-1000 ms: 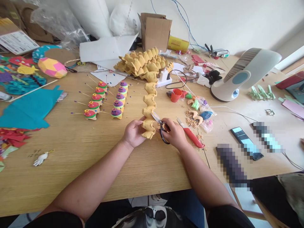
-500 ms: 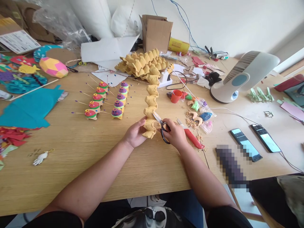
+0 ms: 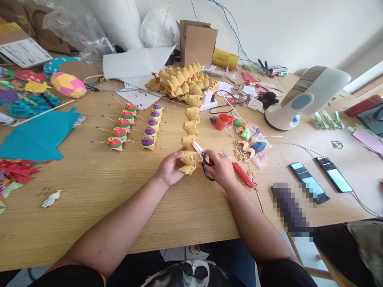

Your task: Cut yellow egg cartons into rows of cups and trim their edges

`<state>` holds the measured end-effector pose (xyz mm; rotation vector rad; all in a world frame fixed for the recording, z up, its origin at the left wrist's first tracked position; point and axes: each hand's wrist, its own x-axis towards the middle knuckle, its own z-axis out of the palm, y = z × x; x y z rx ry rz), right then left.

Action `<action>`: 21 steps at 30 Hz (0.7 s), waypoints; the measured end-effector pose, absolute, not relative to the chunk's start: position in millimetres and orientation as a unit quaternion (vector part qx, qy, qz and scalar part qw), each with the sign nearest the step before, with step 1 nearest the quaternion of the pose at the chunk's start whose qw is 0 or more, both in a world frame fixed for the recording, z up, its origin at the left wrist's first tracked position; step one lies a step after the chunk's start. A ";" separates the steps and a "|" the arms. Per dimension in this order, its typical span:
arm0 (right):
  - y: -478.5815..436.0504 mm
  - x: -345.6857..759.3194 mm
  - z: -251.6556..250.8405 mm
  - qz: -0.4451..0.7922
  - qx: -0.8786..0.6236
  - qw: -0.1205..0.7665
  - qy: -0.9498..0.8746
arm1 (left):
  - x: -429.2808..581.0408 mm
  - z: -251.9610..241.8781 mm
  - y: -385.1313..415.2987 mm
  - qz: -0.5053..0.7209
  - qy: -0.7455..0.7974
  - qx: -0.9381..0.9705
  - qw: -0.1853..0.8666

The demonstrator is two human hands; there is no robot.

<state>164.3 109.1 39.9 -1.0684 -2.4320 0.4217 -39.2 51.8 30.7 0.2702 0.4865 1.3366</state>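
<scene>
My left hand point(image 3: 170, 168) grips the near end of a long yellow egg-carton strip point(image 3: 189, 135) that runs away from me to a pile of egg cartons point(image 3: 179, 81). My right hand point(image 3: 220, 168) is closed round the black handles of a pair of scissors point(image 3: 202, 158). The blades are apart and bite into the strip's right edge just above my left thumb. A red-handled knife point(image 3: 243, 173) lies right beside my right hand.
Two rows of painted egg-cup figures point(image 3: 135, 126) with pins stand left of the strip. Teal felt point(image 3: 38, 133) and paper crafts fill the left side. A red cup point(image 3: 222, 120), clay bags point(image 3: 254, 140), a white fan point(image 3: 305, 96), two phones point(image 3: 320, 180) and a cardboard box point(image 3: 198, 40) sit right and behind.
Hands, scissors and strip stay almost still; the view has only shifted slightly.
</scene>
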 end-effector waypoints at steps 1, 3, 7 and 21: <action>109.7 164.6 39.8 0.152 -0.387 0.221 -0.882 | -39.2 31.1 51.8 0.611 0.224 0.123 0.749; 110.7 165.2 40.1 0.152 -0.388 0.216 -0.883 | -39.2 31.8 51.6 0.610 0.229 0.123 0.748; 111.1 165.8 42.6 0.178 -0.399 0.211 -0.875 | -39.6 33.3 51.3 0.610 0.235 0.124 0.747; 109.3 165.5 39.2 0.201 -0.400 0.285 -0.847 | -33.8 26.3 53.1 0.626 0.276 0.231 0.692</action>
